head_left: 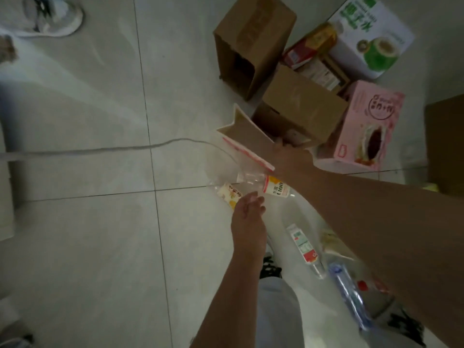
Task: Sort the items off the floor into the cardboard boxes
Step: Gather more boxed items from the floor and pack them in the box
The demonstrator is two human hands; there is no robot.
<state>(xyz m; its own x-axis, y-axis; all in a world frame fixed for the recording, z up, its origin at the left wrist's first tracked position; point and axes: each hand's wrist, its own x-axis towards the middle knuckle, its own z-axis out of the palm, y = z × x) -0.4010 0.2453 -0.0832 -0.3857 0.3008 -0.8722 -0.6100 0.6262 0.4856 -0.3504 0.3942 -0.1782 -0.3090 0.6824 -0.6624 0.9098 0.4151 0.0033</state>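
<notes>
My right hand point(288, 150) grips the lower end of a white carton point(247, 136) with a red-striped edge. It holds the carton tilted above the floor, in front of a brown cardboard box point(303, 104). My left hand point(248, 217) reaches down with loosely bent fingers and holds nothing. Its fingertips are just over a small bottle with an orange label point(276, 188), a clear plastic cup point(251, 178) and a yellow snack packet point(229, 194), all lying on the tiles. Whether the fingers touch any of them I cannot tell.
A second brown box point(251, 41) lies on its side further back. A white and green box point(371, 33), a pink box point(364, 126) and packages point(311, 49) crowd the right. More bottles point(303, 244) point(349, 295) lie by my legs. A cable point(100, 149) crosses the floor; a shoe point(50, 16) is at top left.
</notes>
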